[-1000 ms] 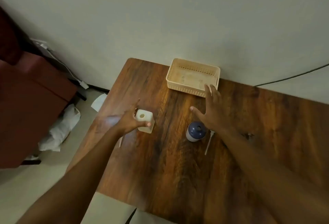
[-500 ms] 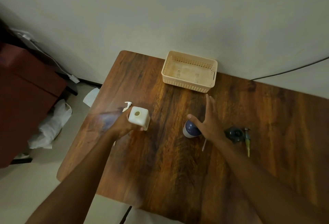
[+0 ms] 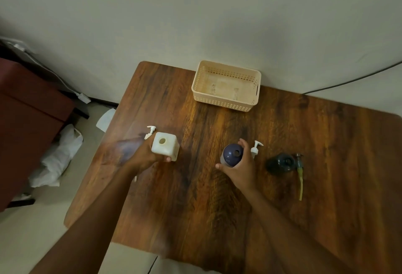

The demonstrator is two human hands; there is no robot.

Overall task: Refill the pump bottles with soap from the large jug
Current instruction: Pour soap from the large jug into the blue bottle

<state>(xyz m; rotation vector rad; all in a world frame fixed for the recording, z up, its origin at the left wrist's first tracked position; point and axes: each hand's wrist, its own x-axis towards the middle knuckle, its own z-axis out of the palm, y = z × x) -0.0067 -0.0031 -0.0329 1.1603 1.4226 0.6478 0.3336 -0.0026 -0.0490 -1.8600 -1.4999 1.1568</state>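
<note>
Now you're lining up opened bottles: your left hand [image 3: 146, 156] wraps the square white bottle [image 3: 165, 146], your right hand [image 3: 240, 168] the round blue bottle [image 3: 231, 154], both upright on the wooden table [image 3: 195, 208]. Next you need the jug, not in view; their small mouths will demand a slow, steady pour
</note>
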